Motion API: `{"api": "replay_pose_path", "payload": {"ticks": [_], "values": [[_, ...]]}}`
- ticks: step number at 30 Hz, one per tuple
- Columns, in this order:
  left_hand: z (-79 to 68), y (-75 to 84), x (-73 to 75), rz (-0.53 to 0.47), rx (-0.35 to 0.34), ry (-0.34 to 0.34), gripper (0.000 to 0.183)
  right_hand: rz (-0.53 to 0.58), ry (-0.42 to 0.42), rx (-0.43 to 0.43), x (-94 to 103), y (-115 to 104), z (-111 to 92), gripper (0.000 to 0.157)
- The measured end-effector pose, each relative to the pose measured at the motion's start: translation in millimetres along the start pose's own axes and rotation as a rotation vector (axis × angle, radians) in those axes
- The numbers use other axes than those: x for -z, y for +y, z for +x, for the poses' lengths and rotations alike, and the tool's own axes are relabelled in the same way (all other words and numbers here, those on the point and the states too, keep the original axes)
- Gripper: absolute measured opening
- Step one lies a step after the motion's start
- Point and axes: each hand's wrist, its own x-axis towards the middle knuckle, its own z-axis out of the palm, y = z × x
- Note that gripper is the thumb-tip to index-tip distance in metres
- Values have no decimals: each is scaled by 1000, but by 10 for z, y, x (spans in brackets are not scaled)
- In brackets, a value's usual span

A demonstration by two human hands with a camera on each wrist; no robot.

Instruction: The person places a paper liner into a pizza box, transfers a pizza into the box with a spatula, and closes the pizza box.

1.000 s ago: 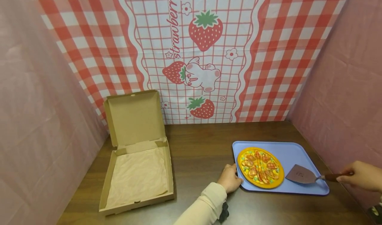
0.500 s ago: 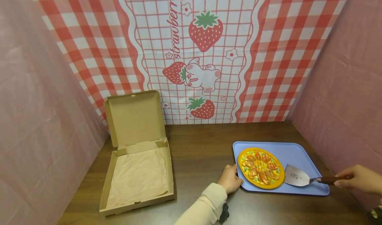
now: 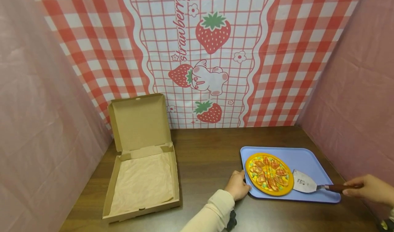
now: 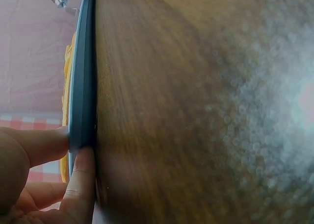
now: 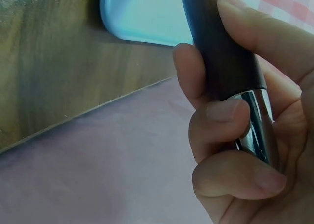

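A toy pizza (image 3: 270, 174) with an orange rim lies on the left part of a blue tray (image 3: 303, 158). My right hand (image 3: 370, 190) grips the wooden handle of a spatula (image 3: 303, 182), and its fingers curl round the handle in the right wrist view. The metal blade points left, its front edge against the right rim of the pizza; whether any of it lies under the pizza cannot be told. My left hand (image 3: 237, 185) holds the tray's left edge near the front corner. The left wrist view shows thumb and fingers pinching the tray's rim.
An open cardboard pizza box (image 3: 176, 177) stands on the left of the wooden table (image 3: 209, 146), lined with brown paper (image 3: 143, 182), its lid upright. A checked strawberry cloth (image 3: 212, 33) hangs behind. Pink drapes (image 3: 360, 88) close off both sides.
The spatula has moved left until its blade meets the pizza's rim, and the blade has turned brighter as its tilt changed. My left hand, the tray and the pizza stay nearly in place.
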Motion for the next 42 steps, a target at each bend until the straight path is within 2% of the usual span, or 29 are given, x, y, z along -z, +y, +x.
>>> {"api": "replay_pose_path", "payload": {"ticks": [3, 8, 15, 26, 36, 42], "values": [[1, -3, -5, -2, -4, 0, 56, 7, 43, 72, -56, 71, 2, 29], [0, -11, -10, -16, -9, -6, 60, 41, 102, 113, -161, 129, 29, 31], [7, 3, -6, -11, 11, -19, 62, 30, 80, 18, -218, 30, 79, 35], [-1, -3, -25, 8, 8, -16, 62, 84, 161, 84, -357, 0, 129, 28], [-4, -3, -25, 2, 10, -16, 62, 62, 76, 23, -370, -189, 238, 37], [2, 13, -16, 8, 17, -22, 63, 122, 32, 9, -362, -259, 284, 39]]}}
